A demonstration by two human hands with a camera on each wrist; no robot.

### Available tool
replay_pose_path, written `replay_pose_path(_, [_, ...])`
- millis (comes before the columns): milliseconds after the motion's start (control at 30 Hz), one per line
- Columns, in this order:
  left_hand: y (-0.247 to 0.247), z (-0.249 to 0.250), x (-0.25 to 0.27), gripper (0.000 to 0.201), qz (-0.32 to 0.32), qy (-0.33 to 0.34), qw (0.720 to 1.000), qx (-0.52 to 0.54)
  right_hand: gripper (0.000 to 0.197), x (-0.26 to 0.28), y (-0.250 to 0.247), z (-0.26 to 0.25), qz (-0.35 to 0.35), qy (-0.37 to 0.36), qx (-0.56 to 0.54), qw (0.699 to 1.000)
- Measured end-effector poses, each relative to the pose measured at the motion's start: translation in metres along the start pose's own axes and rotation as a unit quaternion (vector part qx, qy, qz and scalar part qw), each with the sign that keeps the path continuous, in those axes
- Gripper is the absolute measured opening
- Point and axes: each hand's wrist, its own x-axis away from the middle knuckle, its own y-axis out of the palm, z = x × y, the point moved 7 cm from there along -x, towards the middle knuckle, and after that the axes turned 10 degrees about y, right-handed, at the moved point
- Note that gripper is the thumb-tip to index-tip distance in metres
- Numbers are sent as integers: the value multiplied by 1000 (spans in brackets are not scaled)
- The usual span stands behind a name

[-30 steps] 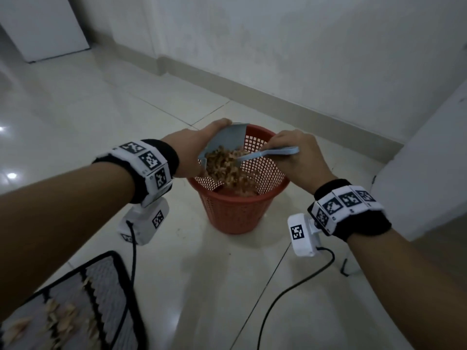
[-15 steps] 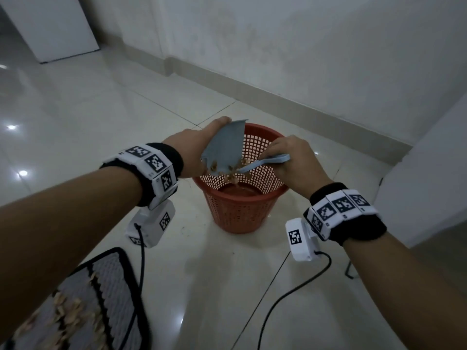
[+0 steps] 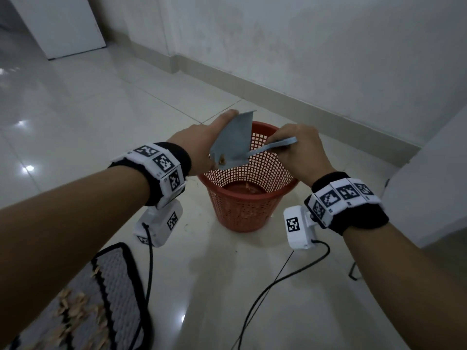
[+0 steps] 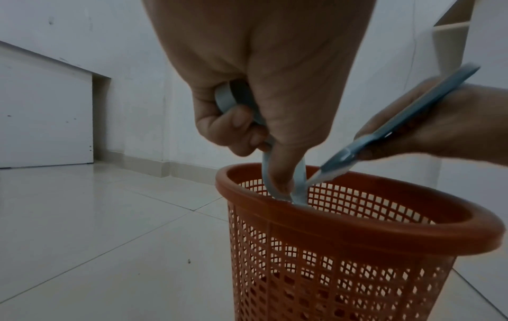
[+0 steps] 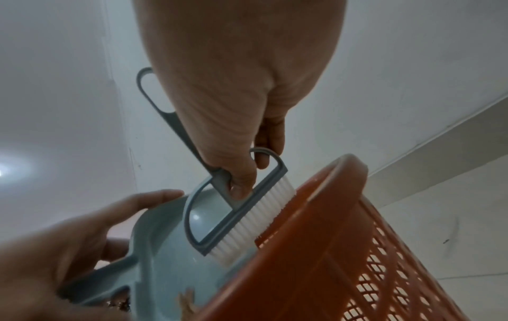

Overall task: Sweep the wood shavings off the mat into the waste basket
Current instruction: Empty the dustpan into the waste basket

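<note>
A red mesh waste basket [image 3: 247, 205] [image 4: 357, 243] [image 5: 371, 249] stands on the tiled floor with wood shavings at its bottom. My left hand [image 3: 202, 145] [image 4: 247, 104] [image 5: 82, 239] grips a grey-blue dustpan [image 3: 233, 142] [image 5: 170, 249], tipped steeply over the basket's rim; a few shavings cling to its low corner. My right hand [image 3: 300, 150] [image 5: 241, 121] [image 4: 445, 126] holds a small grey-blue brush [image 3: 274, 145] [image 5: 236, 208] [image 4: 395, 123], its white bristles against the pan at the rim. The grey mat [image 3: 116, 299] with loose shavings [image 3: 73, 309] lies at the lower left.
A wall with a skirting board [image 3: 316, 107] runs behind the basket. A white cabinet side [image 3: 429, 178] stands to the right, a white door [image 3: 63, 24] at the far left. Black cables [image 3: 275, 286] trail over the floor near my arms.
The dustpan has tipped from nearly flat to steep. Its pile of shavings has dropped into the basket, leaving only a few on the pan. Both hands stayed over the basket.
</note>
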Motion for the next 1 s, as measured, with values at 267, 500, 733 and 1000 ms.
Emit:
replay_pose_path(267, [2,2,-6,111,2,3,1000,5,15,10,20,-31,-55,-41,-12,998])
replay_pose_path(500, [-1,-9,-1,107,-6,-9,999,-40,4,3,13,16,-12,133,8,991])
replay_pose_path(733, [-3,-7,3,103,1,-18,1000,-8,22,0,18,44,-12,302,-142,943])
replay_pose_path(1000, [9,13,6,106,-31,-9,999,20,17,3,34,44,-38,350,-266,898])
